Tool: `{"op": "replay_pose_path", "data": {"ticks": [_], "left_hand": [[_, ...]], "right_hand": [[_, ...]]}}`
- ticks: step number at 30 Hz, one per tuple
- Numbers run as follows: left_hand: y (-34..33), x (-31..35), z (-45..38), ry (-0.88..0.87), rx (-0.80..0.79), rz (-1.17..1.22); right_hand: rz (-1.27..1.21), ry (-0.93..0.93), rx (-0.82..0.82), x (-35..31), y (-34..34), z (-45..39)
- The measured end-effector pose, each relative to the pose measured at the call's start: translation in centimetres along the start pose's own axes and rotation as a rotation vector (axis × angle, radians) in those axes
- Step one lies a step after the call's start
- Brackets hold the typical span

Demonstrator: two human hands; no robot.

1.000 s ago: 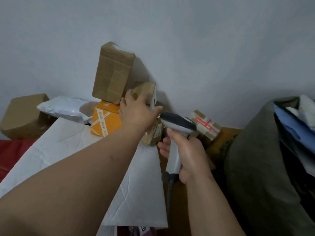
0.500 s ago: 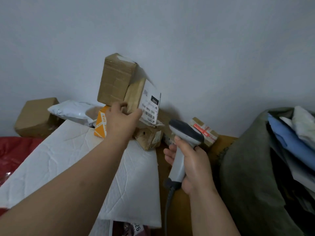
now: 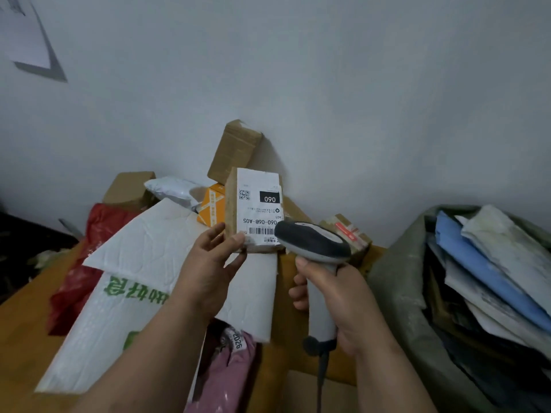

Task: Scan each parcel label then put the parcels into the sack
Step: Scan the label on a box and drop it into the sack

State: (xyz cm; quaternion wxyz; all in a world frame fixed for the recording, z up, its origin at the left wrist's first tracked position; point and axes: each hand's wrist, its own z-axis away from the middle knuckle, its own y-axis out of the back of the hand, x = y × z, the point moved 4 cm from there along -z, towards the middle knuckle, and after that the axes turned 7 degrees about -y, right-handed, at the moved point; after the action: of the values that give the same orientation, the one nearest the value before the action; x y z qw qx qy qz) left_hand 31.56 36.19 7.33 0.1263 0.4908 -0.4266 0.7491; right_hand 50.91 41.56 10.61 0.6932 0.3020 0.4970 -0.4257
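Cardboard is filling your left hand (image 3: 208, 263): you are pinching a small brown parcel (image 3: 253, 210) by its lower corner, thumb on the front and fingers behind, holding it upright above the far side of the wooden table (image 3: 21, 323). Its white label (image 3: 258, 204) is facing you upside down, barcode at the bottom. Your right hand (image 3: 337, 299) is wrapping around the grip of the grey scanner (image 3: 313, 242), whose head is sitting just in front of the label's lower right corner. Below the parcel, a white padded mailer (image 3: 143, 254) is lying across the table. At the table's right edge, the green sack (image 3: 396, 293) is standing open, holding blue and white mailers.
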Motion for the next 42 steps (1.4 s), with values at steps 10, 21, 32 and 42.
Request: {"op": "replay_pose_path", "data": {"ticks": [10,21,32,42], "left_hand": [[1.3,2.8,6.4,-0.173,0.007,0.064],[2.9,4.6,8.5,-0.154,-0.025,0.112],[5.0,6.3,9.2,-0.127,-0.023,0.117],[5.6,7.2,10.3,-0.148,-0.086,0.115]], "right_hand": [[0.12,0.036,-0.056,-0.8,-0.3,6.8],[0.122,0.044,-0.037,-1.4,-2.6,10.3],[0.136,0.071,0.013,-1.4,-4.8,12.8],[0.144,0.122,0.048,-0.9,-5.8,14.4]]}}
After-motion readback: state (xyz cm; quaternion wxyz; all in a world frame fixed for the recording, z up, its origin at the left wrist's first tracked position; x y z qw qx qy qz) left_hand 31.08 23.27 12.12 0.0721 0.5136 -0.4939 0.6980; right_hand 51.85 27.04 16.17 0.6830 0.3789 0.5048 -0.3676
